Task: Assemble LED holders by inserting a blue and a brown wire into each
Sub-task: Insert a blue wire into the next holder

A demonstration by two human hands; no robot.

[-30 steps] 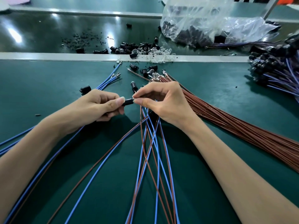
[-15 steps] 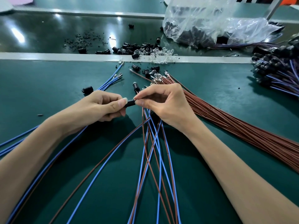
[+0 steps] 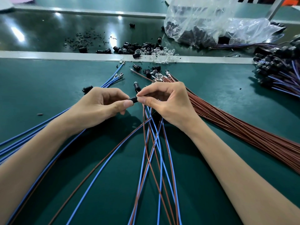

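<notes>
My left hand (image 3: 103,104) pinches a small black LED holder (image 3: 134,99) between thumb and fingers at the middle of the green mat. My right hand (image 3: 165,101) pinches a wire end right at the holder's open end; which colour it holds is hidden by the fingers. Blue and brown wires (image 3: 155,143) fan out below both hands toward me. A second assembled holder (image 3: 135,86) lies just behind the hands. A loose black holder (image 3: 87,88) sits left of my left hand.
A thick bundle of brown wires (image 3: 235,127) runs to the right. Loose blue wires (image 3: 113,80) lie at the left. Black holders and clear LEDs (image 3: 146,51) are scattered along the grey rail. A plastic bag (image 3: 211,25) sits behind; finished assemblies (image 3: 279,70) pile up far right.
Both hands stay together on the holder with only small finger shifts. The camera has drifted slightly, so the scene sits a little lower in the view.
</notes>
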